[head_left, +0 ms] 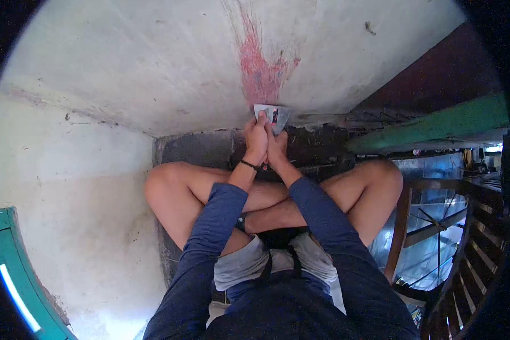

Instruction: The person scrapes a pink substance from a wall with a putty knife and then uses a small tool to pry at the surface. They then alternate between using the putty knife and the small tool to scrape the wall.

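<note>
I sit cross-legged facing a pale wall (pixel 153 62), arms in blue sleeves stretched forward. My left hand (pixel 256 139) and my right hand (pixel 276 146) are pressed together and both grip a small flat blade-like tool (pixel 272 115), grey with a red and black label. Its edge rests against the wall at the foot of a red stain (pixel 258 68). A dark band circles my left wrist. What lies behind the hands is hidden.
A dark ledge (pixel 204 148) runs under the wall in front of my knees. A green beam (pixel 436 127) crosses at the right, above wooden railings (pixel 464 238) and a drop. A teal frame (pixel 11 272) stands at the lower left.
</note>
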The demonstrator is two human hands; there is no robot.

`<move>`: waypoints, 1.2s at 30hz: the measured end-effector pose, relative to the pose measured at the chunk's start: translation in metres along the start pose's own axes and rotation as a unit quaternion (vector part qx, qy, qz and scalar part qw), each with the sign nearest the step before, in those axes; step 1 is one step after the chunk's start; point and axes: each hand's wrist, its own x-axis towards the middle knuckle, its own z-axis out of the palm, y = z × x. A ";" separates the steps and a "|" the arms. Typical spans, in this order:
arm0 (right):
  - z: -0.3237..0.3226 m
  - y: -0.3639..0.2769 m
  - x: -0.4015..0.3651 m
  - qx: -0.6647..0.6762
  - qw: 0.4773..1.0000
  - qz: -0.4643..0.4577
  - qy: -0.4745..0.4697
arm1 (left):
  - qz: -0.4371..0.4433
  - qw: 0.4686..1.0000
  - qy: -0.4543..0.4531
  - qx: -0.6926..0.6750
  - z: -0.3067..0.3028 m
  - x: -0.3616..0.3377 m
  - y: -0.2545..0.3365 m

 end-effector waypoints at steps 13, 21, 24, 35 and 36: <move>-0.005 -0.009 -0.001 -0.046 0.999 0.004 0.006 | -0.021 0.999 0.011 -0.049 0.007 -0.007 0.010; -0.002 -0.044 -0.013 0.001 0.996 -0.086 -0.008 | 0.054 0.997 -0.013 -0.044 0.008 -0.006 0.027; 0.002 0.008 -0.001 -0.003 1.000 -0.018 0.016 | -0.046 0.998 0.025 -0.033 -0.002 -0.001 -0.003; -0.001 -0.024 -0.004 -0.006 0.995 -0.094 0.027 | -0.002 0.996 -0.032 -0.081 0.008 -0.003 0.015; -0.002 -0.024 -0.006 -0.044 0.995 -0.068 0.049 | -0.015 0.997 -0.023 -0.072 0.007 -0.005 0.014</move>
